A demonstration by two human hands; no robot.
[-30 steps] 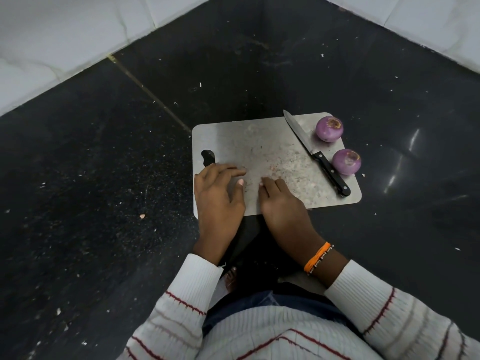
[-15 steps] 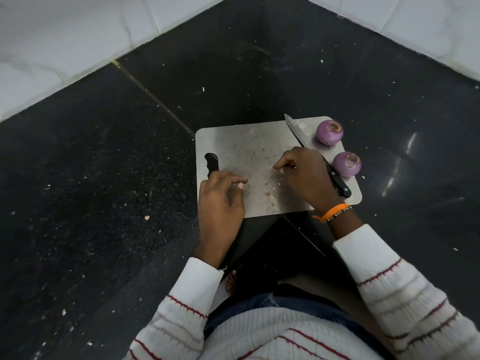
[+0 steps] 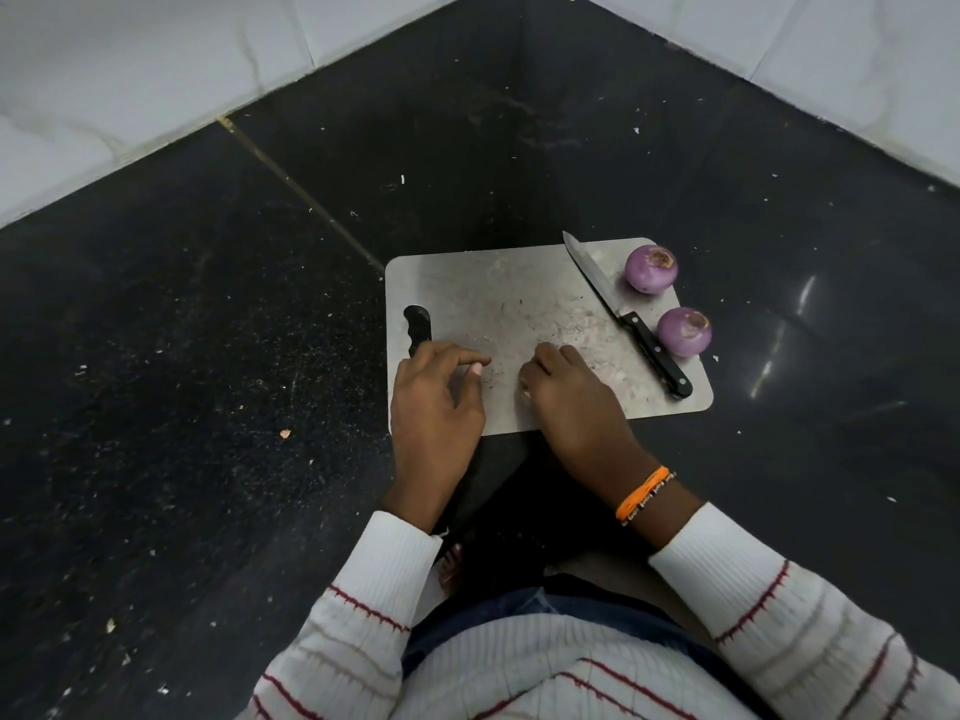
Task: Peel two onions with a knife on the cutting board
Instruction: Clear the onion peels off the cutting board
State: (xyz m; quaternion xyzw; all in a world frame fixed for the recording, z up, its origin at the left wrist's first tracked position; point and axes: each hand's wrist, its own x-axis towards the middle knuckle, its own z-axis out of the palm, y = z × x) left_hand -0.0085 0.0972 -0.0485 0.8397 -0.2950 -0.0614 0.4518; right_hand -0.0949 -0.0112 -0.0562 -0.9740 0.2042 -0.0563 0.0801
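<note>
Both hands sit on the cutting board's near edge: left hand loosely curled, right hand curled, neither gripping anything. Knife and two peeled purple onions sit along the right edge.

White ribbed sweater with thin red stripes, orange thread bracelet on right wrist, blue jeans

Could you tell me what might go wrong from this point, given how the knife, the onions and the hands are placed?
1. The near onion sits at the cutting board's right edge, so a nudge could roll it onto the floor.
2. The knife lies bare between the right hand and the onions; reaching across risks brushing the blade.
3. The left hand and the right hand both rest on the board's near edge, which could shift it.
</note>
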